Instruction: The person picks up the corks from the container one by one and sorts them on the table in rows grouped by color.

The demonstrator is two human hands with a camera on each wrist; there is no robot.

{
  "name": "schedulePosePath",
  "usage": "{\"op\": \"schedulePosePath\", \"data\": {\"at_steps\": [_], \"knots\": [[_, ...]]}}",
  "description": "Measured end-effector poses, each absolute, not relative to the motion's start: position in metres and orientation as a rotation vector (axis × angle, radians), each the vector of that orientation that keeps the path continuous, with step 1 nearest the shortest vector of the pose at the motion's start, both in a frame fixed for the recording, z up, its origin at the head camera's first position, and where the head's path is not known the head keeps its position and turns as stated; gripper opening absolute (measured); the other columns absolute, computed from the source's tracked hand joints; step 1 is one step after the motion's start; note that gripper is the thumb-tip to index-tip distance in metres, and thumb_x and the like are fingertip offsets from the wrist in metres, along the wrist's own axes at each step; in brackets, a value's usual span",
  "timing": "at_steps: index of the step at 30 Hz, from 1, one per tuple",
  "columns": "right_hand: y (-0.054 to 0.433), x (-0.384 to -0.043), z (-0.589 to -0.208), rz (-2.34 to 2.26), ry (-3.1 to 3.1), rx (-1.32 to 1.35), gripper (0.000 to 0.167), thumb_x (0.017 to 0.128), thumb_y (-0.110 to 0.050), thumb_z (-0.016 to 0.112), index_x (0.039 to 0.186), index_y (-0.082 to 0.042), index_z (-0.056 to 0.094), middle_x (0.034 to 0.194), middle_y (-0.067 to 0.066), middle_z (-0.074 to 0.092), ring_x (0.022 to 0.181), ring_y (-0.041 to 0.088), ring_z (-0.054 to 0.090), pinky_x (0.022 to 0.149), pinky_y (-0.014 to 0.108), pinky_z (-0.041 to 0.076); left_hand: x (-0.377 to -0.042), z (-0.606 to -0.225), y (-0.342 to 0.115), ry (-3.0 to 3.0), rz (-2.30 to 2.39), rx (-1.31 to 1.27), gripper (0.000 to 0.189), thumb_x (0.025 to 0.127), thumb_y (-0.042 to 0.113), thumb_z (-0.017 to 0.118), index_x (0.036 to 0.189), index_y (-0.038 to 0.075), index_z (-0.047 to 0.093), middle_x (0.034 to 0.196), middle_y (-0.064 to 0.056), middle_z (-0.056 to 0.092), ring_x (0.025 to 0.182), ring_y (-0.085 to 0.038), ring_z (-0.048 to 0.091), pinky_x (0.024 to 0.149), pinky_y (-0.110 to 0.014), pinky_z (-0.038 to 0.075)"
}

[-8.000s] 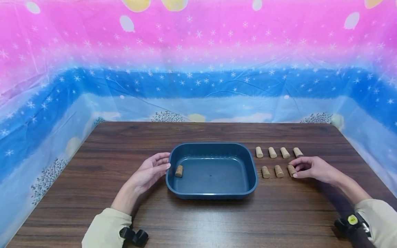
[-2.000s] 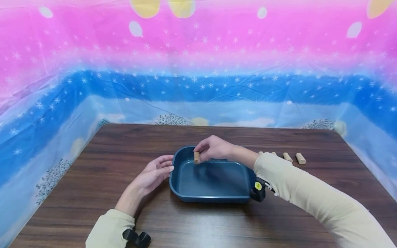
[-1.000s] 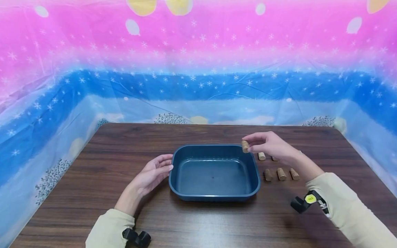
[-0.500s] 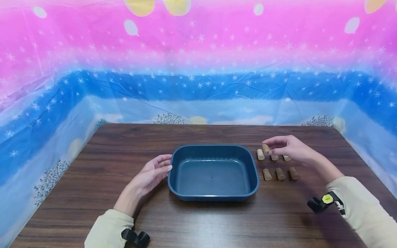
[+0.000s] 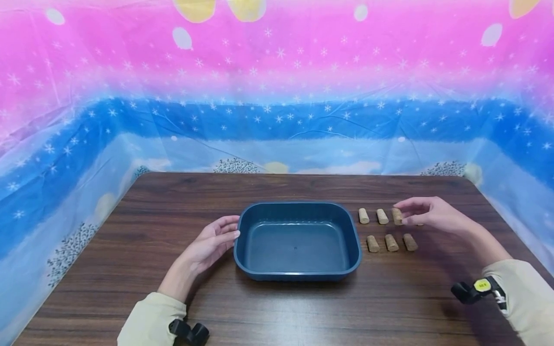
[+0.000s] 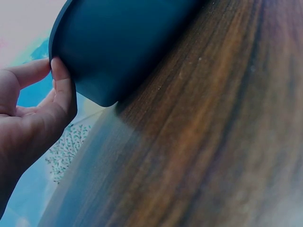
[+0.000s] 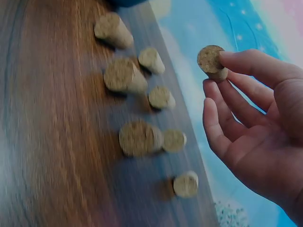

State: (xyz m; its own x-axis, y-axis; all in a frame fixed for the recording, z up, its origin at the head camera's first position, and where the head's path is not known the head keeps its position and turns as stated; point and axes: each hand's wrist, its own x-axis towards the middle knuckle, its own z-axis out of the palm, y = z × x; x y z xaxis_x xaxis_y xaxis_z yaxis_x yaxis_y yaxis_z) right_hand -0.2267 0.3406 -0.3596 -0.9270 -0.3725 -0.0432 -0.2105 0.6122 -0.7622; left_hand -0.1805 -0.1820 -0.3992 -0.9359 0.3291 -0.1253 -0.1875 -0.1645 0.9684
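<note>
A dark blue plastic tray (image 5: 298, 275) stands mid-table with nothing inside it. My left hand (image 5: 212, 243) holds its left rim, the thumb at the rim and the fingers against the outer wall in the left wrist view. Between thumb and fingertips my right hand (image 5: 441, 216) pinches a cork (image 7: 211, 62), raised above the table in the right wrist view. Near it lie a back row of corks, with a cork (image 5: 363, 216) at its left end, and a front row, with a cork (image 5: 391, 242) in its middle. The held cork and the hand partly cover the back row.
Dark wooden table (image 5: 277, 312) under everything. A pink and blue snowflake cloth (image 5: 277, 115) hangs behind and at both sides. A black wrist camera (image 5: 189, 331) hangs from the left cuff, and another wrist camera (image 5: 469, 290) from the right.
From over the tray's left part, my right hand has carried a cork rightwards to the back row. The cork seen inside the tray earliest is gone from it. The left hand keeps its place.
</note>
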Motion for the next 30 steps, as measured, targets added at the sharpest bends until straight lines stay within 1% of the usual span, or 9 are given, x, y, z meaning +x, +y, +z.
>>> {"op": "schedulePosePath", "data": {"at_steps": [6,9,11,14,16,18,22,27,30], "knots": [[0.363,-0.22,-0.367,-1.226,2.647,-0.517,0.042,0.087,-0.012,0.071,0.123,0.006,0.061,0.105,-0.002,0.07,0.094,0.005,0.063,0.078,0.018,0.048,-0.18,-0.399,-0.181,1.774,2.164,0.174,0.049,0.096,-0.004,0.051,0.139,-0.012,0.029,0.115,-0.013,0.053,0.098,-0.015,0.058,0.089,-0.026,0.049],[0.374,-0.216,-0.371,-1.219,2.668,-0.519,0.04,0.087,-0.012,0.071,0.122,0.004,0.063,0.11,-0.01,0.068,0.098,-0.002,0.059,0.079,0.015,0.045,-0.18,-0.398,-0.181,1.779,2.162,0.169,0.049,0.096,-0.004,0.051,0.139,-0.012,0.029,0.115,-0.012,0.053,0.098,-0.015,0.058,0.089,-0.026,0.049],[0.379,-0.214,-0.375,-1.246,2.649,-0.508,0.039,0.086,-0.011,0.071,0.122,0.003,0.063,0.111,-0.014,0.066,0.098,-0.002,0.059,0.079,0.016,0.046,-0.179,-0.398,-0.181,1.779,2.163,0.161,0.049,0.095,-0.004,0.051,0.139,-0.012,0.029,0.115,-0.012,0.053,0.098,-0.015,0.058,0.089,-0.026,0.049],[0.386,-0.21,-0.38,-1.353,2.532,-0.434,0.036,0.087,-0.007,0.07,0.122,0.001,0.064,0.109,-0.012,0.067,0.095,0.002,0.062,0.077,0.02,0.049,-0.179,-0.398,-0.181,1.78,2.164,0.148,0.05,0.095,-0.004,0.052,0.139,-0.011,0.03,0.114,-0.012,0.053,0.098,-0.015,0.058,0.089,-0.026,0.049],[0.389,-0.208,-0.383,-1.408,2.451,-0.374,0.035,0.088,-0.006,0.068,0.122,0.0,0.064,0.105,-0.008,0.069,0.092,0.006,0.064,0.076,0.023,0.051,-0.178,-0.398,-0.182,1.783,2.162,0.145,0.05,0.095,-0.003,0.052,0.139,-0.011,0.03,0.114,-0.012,0.053,0.098,-0.015,0.058,0.089,-0.026,0.049],[0.393,-0.206,-0.386,-1.428,2.414,-0.333,0.034,0.088,-0.006,0.068,0.122,-0.001,0.065,0.103,-0.005,0.069,0.092,0.007,0.064,0.075,0.023,0.051,-0.178,-0.398,-0.182,1.786,2.158,0.142,0.05,0.095,-0.003,0.052,0.139,-0.011,0.03,0.115,-0.013,0.052,0.099,-0.015,0.058,0.09,-0.026,0.049],[0.398,-0.204,-0.39,-1.364,2.446,-0.322,0.033,0.088,-0.009,0.069,0.119,-0.001,0.065,0.103,-0.003,0.07,0.092,0.005,0.064,0.076,0.021,0.05,-0.178,-0.398,-0.182,1.786,2.156,0.144,0.05,0.096,-0.002,0.052,0.139,-0.011,0.03,0.115,-0.013,0.052,0.099,-0.015,0.058,0.09,-0.026,0.049],[0.405,-0.203,-0.393,-1.247,2.538,-0.361,0.04,0.088,-0.012,0.07,0.121,0.007,0.061,0.105,-0.003,0.069,0.093,0.003,0.061,0.077,0.019,0.047,-0.179,-0.398,-0.181,1.78,2.162,0.15,0.05,0.095,-0.003,0.052,0.139,-0.011,0.03,0.114,-0.013,0.053,0.099,-0.015,0.058,0.09,-0.026,0.049],[0.408,-0.202,-0.394,-1.187,2.58,-0.389,0.04,0.087,-0.013,0.07,0.12,0.008,0.061,0.106,-0.005,0.068,0.094,0.001,0.058,0.076,0.019,0.045,-0.179,-0.397,-0.181,1.783,2.161,0.152,0.05,0.095,-0.003,0.052,0.139,-0.011,0.03,0.114,-0.013,0.053,0.099,-0.015,0.058,0.09,-0.025,0.049]]}}
